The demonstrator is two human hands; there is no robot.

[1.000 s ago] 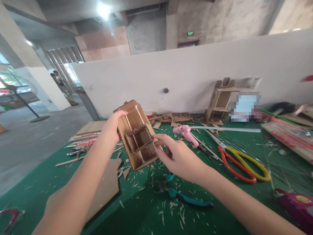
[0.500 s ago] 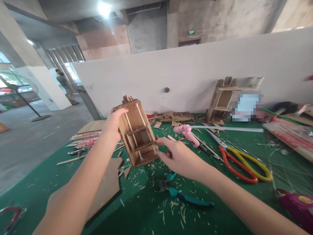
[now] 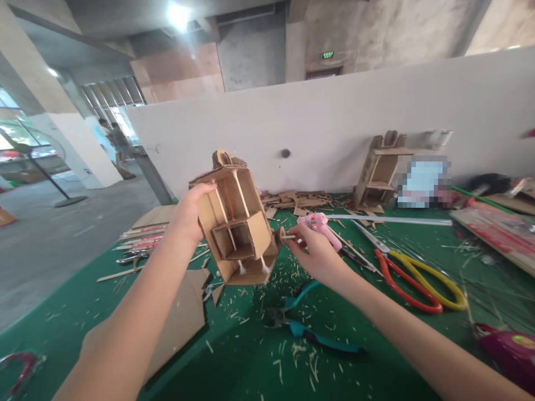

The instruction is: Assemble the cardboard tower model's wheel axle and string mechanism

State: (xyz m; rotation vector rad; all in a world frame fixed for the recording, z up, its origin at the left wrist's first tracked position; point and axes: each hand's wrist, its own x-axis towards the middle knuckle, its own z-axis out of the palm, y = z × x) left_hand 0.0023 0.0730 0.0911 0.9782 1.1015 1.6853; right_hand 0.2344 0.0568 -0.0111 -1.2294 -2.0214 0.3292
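Note:
My left hand (image 3: 193,214) grips the left side of a cardboard box model (image 3: 259,229), holding it tilted above the table. Inside the open box are two upright sticks, a red string and a small cardboard compartment (image 3: 234,243). A round cardboard piece tops the box. On its right side sits a small cardboard disc (image 3: 283,235) with a thin stick through it. The fingertips of my right hand (image 3: 311,250) are closed on the end of that stick. Below the box, teal-handled pliers (image 3: 321,338) lie on the green table.
A pink glue gun (image 3: 332,238) lies behind my right hand, with red-and-yellow-handled scissors (image 3: 412,278) farther right. Cardboard scraps (image 3: 298,200) line the wall. A similar cardboard model (image 3: 378,175) stands at the back right. Wood shavings litter the green table (image 3: 234,356).
The box has turned, so its right side and the disc with its stick now show. My right hand has moved right and up, from the box's lower edge to the stick.

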